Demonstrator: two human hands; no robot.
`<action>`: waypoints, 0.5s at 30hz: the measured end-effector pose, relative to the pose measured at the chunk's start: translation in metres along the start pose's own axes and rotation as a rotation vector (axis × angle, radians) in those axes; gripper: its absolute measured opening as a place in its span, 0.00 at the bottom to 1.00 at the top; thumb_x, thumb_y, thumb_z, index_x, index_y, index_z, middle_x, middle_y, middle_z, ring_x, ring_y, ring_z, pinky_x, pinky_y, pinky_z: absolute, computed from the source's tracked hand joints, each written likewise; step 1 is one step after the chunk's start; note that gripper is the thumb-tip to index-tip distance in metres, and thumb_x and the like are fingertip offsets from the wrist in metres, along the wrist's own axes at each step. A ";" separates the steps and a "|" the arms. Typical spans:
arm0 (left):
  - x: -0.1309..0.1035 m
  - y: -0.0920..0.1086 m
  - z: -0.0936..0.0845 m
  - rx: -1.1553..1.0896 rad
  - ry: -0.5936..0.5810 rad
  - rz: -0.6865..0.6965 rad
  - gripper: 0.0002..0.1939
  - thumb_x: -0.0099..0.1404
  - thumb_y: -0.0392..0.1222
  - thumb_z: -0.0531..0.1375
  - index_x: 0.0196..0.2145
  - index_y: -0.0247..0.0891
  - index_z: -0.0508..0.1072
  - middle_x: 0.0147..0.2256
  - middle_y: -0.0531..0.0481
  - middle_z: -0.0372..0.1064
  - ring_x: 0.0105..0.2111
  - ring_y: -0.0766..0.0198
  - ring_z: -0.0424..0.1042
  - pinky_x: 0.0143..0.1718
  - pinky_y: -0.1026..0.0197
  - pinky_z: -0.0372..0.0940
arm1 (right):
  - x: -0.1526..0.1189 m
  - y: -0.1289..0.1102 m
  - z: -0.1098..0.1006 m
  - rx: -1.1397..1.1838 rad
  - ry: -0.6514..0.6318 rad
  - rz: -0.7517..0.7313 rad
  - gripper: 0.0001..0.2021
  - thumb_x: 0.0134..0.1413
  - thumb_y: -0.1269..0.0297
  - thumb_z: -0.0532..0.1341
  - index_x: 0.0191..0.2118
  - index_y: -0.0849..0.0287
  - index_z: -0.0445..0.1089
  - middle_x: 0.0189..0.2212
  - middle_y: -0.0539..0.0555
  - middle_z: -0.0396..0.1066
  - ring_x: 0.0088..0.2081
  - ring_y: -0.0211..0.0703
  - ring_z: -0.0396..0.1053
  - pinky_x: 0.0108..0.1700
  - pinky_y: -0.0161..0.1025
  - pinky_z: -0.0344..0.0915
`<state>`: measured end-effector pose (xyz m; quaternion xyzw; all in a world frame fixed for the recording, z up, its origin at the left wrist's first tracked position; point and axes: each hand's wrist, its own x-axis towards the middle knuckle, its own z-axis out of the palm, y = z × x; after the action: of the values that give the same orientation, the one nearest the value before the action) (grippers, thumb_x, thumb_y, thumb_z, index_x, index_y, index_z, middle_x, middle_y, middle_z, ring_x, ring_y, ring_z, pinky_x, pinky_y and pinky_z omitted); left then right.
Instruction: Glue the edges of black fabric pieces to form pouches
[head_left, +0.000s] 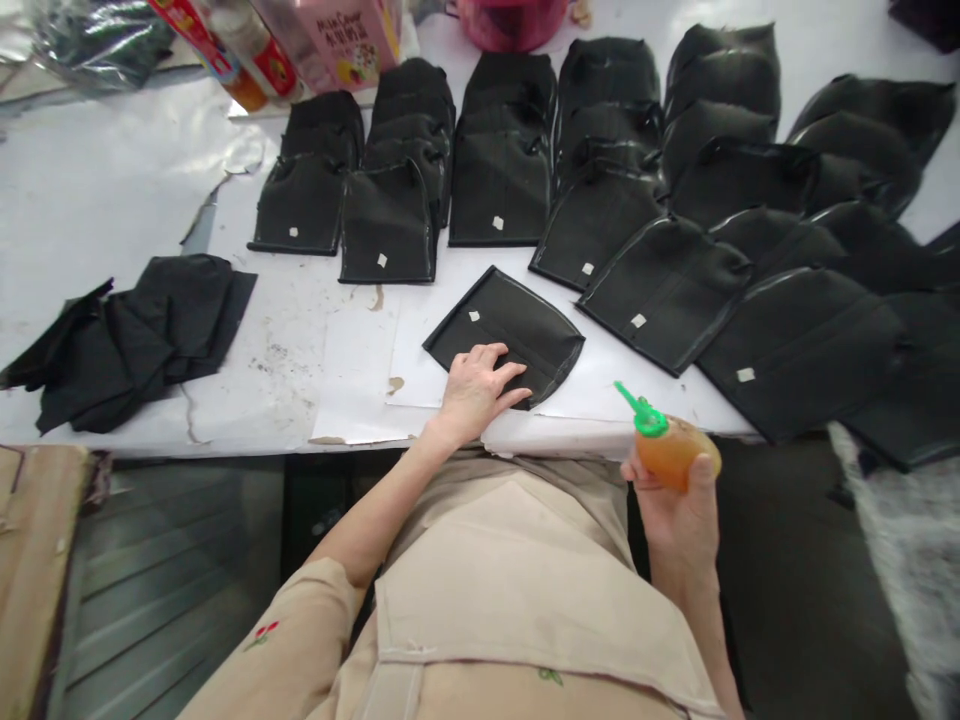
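Observation:
A black piece like a flat pouch (517, 335), with a small whitish sticker near one corner, lies on the white table in front of me. My left hand (480, 392) rests on its near side, fingers spread over the black surface. In my right hand (679, 500), just off the table's front edge, is a squeeze bottle (675, 450) of amber liquid. Its green nozzle tilts up and to the left, apart from the piece. Fingers and thumb wrap round the bottle's body.
Overlapping rows of similar black pieces (499, 190) run along the back and right of the table (285, 330). Thin black fabric sheets (161, 325) are heaped at the left. Behind stand a pink box (349, 40), bottles (259, 50) and a pink container (512, 22).

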<state>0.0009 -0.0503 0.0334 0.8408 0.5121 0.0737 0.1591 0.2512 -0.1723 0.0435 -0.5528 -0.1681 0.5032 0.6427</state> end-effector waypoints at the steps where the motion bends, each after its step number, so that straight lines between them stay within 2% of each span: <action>1: 0.003 0.005 0.002 0.005 0.000 -0.027 0.18 0.69 0.54 0.63 0.53 0.44 0.78 0.57 0.40 0.68 0.56 0.48 0.67 0.51 0.48 0.64 | 0.001 -0.003 -0.001 0.000 0.020 -0.030 0.24 0.51 0.44 0.70 0.44 0.58 0.72 0.33 0.52 0.72 0.22 0.36 0.65 0.22 0.38 0.68; 5: 0.012 0.018 0.005 0.023 -0.032 -0.071 0.21 0.69 0.55 0.63 0.55 0.45 0.76 0.56 0.38 0.66 0.55 0.48 0.66 0.49 0.50 0.64 | -0.001 -0.009 -0.002 -0.149 0.121 -0.209 0.21 0.50 0.54 0.73 0.46 0.58 0.70 0.37 0.53 0.74 0.23 0.36 0.68 0.24 0.40 0.72; 7: 0.014 0.020 0.005 0.030 -0.033 -0.081 0.20 0.69 0.55 0.63 0.54 0.45 0.76 0.55 0.39 0.66 0.55 0.48 0.66 0.49 0.50 0.64 | -0.006 -0.007 -0.005 -0.253 0.181 -0.248 0.23 0.48 0.59 0.74 0.48 0.56 0.69 0.40 0.52 0.73 0.26 0.39 0.71 0.26 0.41 0.74; 11: 0.016 0.021 0.005 0.010 -0.029 -0.120 0.19 0.67 0.55 0.65 0.51 0.45 0.77 0.53 0.41 0.65 0.53 0.50 0.67 0.48 0.51 0.65 | -0.017 0.007 -0.009 -0.450 0.221 -0.266 0.28 0.44 0.59 0.77 0.51 0.54 0.69 0.45 0.54 0.71 0.38 0.47 0.75 0.32 0.44 0.77; 15: 0.020 0.024 0.006 -0.012 -0.028 -0.150 0.17 0.66 0.52 0.66 0.49 0.44 0.76 0.51 0.43 0.65 0.50 0.52 0.68 0.48 0.53 0.65 | -0.020 0.018 -0.004 -0.599 0.191 -0.347 0.31 0.41 0.56 0.77 0.52 0.55 0.68 0.46 0.54 0.70 0.42 0.49 0.75 0.40 0.47 0.77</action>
<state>0.0320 -0.0439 0.0352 0.8000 0.5712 0.0528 0.1762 0.2373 -0.1937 0.0332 -0.7243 -0.3386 0.2610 0.5410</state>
